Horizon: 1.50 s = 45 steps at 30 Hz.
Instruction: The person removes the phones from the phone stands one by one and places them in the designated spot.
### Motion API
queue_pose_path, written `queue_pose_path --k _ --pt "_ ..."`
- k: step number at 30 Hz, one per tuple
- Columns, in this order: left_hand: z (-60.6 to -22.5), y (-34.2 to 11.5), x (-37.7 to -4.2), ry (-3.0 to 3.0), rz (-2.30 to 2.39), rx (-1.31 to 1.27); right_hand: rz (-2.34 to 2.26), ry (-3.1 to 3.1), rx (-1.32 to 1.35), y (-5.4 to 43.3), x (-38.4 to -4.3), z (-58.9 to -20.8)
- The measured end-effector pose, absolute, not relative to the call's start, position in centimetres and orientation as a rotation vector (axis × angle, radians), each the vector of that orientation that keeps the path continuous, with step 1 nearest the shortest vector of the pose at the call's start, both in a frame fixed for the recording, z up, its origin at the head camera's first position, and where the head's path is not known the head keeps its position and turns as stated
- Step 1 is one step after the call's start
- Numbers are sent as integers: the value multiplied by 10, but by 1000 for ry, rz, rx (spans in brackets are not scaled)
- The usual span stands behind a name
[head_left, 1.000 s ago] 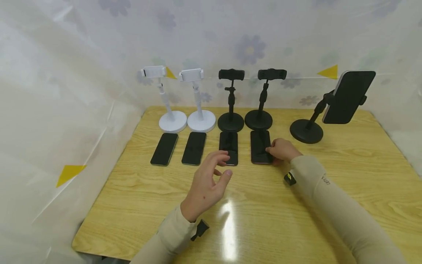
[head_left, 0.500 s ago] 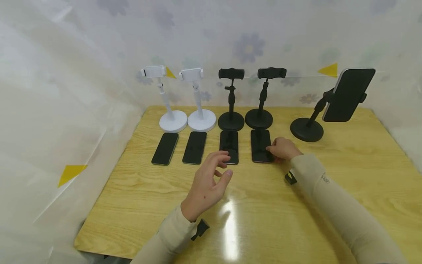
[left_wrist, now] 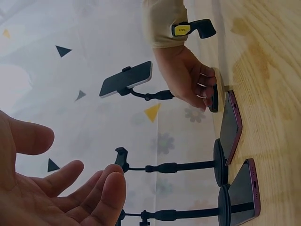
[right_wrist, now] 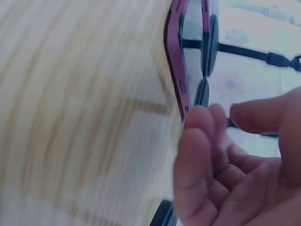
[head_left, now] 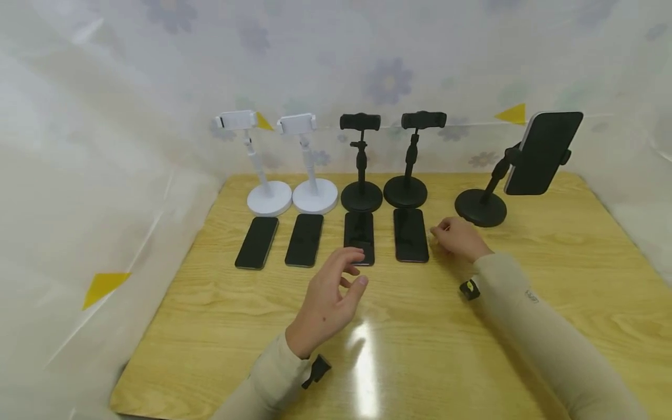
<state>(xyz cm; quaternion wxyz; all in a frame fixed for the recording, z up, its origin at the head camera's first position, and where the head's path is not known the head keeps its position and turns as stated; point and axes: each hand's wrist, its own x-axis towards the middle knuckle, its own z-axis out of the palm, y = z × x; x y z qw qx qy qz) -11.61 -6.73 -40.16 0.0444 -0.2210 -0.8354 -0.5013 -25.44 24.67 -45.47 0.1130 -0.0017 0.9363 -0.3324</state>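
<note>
Four dark-screened phones lie face up in a row on the wooden table. The rightmost phone [head_left: 411,235] has a reddish-purple edge in the right wrist view. Just to its right is my right hand [head_left: 460,236], fingers bent and holding nothing, a small gap from the phone. My left hand [head_left: 328,291] hovers with relaxed fingers over the table, and its fingertips overlap the lower part of the third phone [head_left: 359,230] in the head view. Left of these lie the second phone [head_left: 304,240] and the first phone [head_left: 257,242].
Behind the phones stand a white phone stand [head_left: 269,198], another white stand [head_left: 315,196], a black stand [head_left: 361,196] and a second black stand [head_left: 405,192]. At the back right, another black stand [head_left: 480,207] holds an upright phone [head_left: 544,153]. A flower-patterned curtain [head_left: 315,58] hangs behind.
My right hand has let go of the rightmost phone's edge and moved slightly right. My left hand stays almost where it was. The head view has shifted slightly.
</note>
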Motion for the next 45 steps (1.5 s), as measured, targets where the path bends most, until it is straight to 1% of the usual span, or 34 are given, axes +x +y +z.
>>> queue_pose_path --k 4,9,17,24,28,36,45 --pt "-401 -69 -117 -2560 -1515 -652 -1156 2765 88 266 -251 -452" --pt "-400 -69 -119 -2556 -1520 -645 -1376 2797 189 291 -251 -459" --pt "-400 -65 -119 -2578 -1500 -706 -1347 2968 371 304 -246 -462" --pt "-401 -66 -118 -2578 -1448 -729 -1456 2939 505 310 -249 -459" --pt "-401 -67 -117 -2596 -1443 -735 -1525 2851 549 316 -257 -455" --pt "-403 -72 -116 -2632 -1441 -723 -1835 2576 480 319 -281 -454" --pt "-402 -79 -114 -2656 -1419 -695 -2070 2579 557 318 -307 -461"
